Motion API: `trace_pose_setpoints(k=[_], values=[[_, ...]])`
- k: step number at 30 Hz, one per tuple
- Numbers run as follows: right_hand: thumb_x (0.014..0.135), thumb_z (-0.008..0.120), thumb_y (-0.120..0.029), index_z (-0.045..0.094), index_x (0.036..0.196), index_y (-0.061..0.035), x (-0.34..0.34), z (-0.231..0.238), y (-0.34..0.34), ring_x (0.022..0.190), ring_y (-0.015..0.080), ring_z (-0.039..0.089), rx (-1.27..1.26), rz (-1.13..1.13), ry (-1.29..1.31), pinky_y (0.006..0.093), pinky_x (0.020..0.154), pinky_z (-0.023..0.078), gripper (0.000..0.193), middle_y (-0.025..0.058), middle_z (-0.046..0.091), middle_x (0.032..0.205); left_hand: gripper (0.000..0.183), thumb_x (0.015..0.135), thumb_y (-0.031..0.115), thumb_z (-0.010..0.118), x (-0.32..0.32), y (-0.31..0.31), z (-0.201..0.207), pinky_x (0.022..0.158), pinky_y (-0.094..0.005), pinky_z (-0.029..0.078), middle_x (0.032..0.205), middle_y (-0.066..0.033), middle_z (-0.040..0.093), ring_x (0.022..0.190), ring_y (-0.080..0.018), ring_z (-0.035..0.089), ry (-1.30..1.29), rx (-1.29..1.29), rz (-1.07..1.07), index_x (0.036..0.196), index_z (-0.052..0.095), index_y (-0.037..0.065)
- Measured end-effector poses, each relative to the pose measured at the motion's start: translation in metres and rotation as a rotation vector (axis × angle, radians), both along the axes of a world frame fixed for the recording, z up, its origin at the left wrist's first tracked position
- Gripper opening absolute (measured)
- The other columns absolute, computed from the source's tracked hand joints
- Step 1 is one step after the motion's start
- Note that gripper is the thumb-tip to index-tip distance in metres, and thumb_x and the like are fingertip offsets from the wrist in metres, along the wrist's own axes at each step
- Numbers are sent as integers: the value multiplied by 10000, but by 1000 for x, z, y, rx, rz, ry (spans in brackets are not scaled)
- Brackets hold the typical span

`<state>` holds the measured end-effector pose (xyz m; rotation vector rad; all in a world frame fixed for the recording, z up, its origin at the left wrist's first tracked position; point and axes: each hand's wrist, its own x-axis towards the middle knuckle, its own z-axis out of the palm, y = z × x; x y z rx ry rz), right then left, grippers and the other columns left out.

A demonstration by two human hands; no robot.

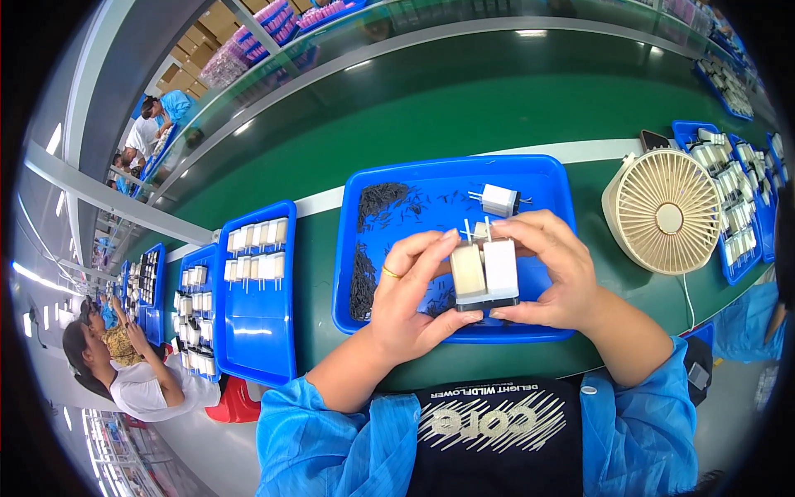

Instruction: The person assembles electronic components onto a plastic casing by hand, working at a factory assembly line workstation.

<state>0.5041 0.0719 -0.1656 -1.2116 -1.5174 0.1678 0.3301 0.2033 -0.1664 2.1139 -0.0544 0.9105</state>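
Smooth green workbench (316, 290) with a pale strip (588, 151) along it. On it: wide blue plastic tray (455, 168), centre; narrower blue plastic tray (257, 331), left; round cream slatted fan (654, 203), right.

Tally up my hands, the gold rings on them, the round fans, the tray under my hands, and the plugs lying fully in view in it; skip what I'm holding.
Hands: 2 (left hand, right hand)
Gold ring: 1
Round fan: 1
Blue tray: 1
White plug: 1
Total: 6
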Motion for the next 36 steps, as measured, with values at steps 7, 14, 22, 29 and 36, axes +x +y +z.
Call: trace_pose_setpoints(k=[7, 14, 22, 29, 36], values=[[586, 871, -255, 591, 1131, -23, 0, 1, 1, 891, 256, 627, 89, -120, -165, 424, 955, 467, 655, 114, 620, 988, 758, 781, 221, 763, -4, 2, 0, 972, -406, 481, 1259, -166, 356, 1187, -279, 468, 132, -2, -50, 1345, 361, -87], [589, 858, -223, 582, 1118, -10, 2, -2, 6, 877, 245, 651, 28, -78, -104, 508, 1066, 343, 633, 98, 641, 940, 696, 725, 124, 796, 2, -1, 0, 933, -381, 521, 1194, -153, 422, 1123, -267, 502, 110, -183, -17, 1305, 443, -28], [567, 869, -210, 581, 1120, -22, 2, 1, 5, 853, 232, 650, 80, -60, -92, 544, 1083, 300, 651, 91, 644, 915, 682, 722, 125, 798, -2, -2, 1, 919, -370, 525, 1174, -155, 446, 1112, -257, 504, 85, -55, 9, 1291, 458, -38], [712, 817, -160, 556, 1139, 7, -4, -9, 5, 914, 188, 639, -178, 58, 508, 361, 932, 471, 527, 94, 628, 1027, 826, 666, 225, 842, 2, 8, 8, 989, -412, 427, 1299, -196, 428, 1162, -323, 483, 166, 81, 74, 1340, 437, -28], [867, 663, -372, 561, 1158, 35, -3, -3, 5, 1020, 163, 590, -556, 342, 955, 324, 921, 455, 510, 103, 626, 1084, 605, 716, 127, 779, 6, -1, -3, 869, -367, 481, 1156, -171, 592, 1019, -291, 600, 147, 122, 148, 1257, 539, -1]])
